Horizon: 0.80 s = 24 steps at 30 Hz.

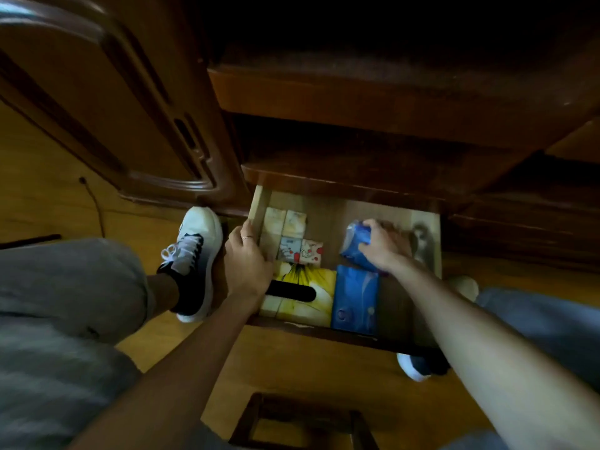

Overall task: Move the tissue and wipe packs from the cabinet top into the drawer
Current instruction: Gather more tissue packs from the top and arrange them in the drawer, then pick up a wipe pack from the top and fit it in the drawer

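1. Drawer point(259, 203) stands pulled out from the dark wooden cabinet point(373, 102), seen from above
2. Left hand point(246, 258) lies over the drawer's left wall, fingers curled round the edge, a ring point(247, 238) on one finger
3. Right hand point(378, 246) is inside the drawer towards the right, fingers closed over a blue pack point(354, 241) that sits tilted above the drawer floor
4. Another blue pack point(355, 300) lies flat at the near edge, just beside a yellow tissue box point(311, 284) with a dark slot
5. Small packs point(293, 237), pale and cartoon-printed, lie in a cluster at the far left, touching one another
6. White-and-black shoe point(194, 254) rests on the floor point(48, 196) left of the drawer
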Available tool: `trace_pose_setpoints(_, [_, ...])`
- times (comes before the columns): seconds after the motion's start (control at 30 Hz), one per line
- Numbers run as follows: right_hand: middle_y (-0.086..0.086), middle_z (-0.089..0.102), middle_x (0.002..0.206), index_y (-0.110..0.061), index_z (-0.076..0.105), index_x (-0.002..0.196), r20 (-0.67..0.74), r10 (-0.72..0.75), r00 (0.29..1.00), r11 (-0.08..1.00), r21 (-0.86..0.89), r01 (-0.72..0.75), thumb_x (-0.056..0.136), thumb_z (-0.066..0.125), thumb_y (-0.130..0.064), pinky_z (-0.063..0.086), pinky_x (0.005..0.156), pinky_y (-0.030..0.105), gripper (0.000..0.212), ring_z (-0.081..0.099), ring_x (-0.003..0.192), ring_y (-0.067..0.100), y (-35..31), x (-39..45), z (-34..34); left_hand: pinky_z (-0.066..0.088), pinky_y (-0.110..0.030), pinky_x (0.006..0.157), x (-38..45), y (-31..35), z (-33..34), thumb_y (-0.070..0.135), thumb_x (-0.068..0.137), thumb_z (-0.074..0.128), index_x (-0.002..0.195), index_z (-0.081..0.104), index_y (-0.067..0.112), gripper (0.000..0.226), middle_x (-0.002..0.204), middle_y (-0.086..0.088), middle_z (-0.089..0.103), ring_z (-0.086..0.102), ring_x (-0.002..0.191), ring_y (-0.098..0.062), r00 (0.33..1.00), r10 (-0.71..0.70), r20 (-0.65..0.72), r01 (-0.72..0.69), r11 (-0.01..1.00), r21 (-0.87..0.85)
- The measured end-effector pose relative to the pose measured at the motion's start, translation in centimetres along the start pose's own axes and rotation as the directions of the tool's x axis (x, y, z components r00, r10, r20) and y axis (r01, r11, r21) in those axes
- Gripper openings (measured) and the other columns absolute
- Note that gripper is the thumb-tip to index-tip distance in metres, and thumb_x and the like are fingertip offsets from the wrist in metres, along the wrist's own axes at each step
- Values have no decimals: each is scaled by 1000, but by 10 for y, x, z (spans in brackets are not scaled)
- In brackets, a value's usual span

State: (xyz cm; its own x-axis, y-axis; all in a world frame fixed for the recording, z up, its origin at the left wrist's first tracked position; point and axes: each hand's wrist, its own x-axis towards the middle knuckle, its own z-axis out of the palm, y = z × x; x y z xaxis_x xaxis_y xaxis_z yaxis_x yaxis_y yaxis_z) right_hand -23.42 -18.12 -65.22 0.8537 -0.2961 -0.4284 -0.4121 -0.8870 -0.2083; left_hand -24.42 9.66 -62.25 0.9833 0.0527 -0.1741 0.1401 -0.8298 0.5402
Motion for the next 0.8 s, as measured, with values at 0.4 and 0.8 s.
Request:
trace_pose_setpoints(0.4, [-28, 69, 100, -45, 68, 111, -358, -400, 844, 814, 284, 506, 96, 62, -38, 56, 80, 25, 18, 66, 91, -6, -17, -135, -274, 55, -23, 63, -7, 216, -191, 27, 95, 59, 113, 69, 36, 22, 107, 19, 68, 65, 77, -1, 669, 686, -286, -690, 716, 105])
trace_pose_setpoints(0.8, [6, 28, 160, -40, 39, 149, -680, -3, 733, 991, 95, 92, 95, 63, -41, 43, 105, 48, 59, 33, 144, 31, 25, -112, -479, 48, -29, 71, 69, 381, -282, 37, 91, 60, 116, 64, 40, 25, 103, 18, 60, 63, 96, -9, 606, 775, -177, -765, 629, 135])
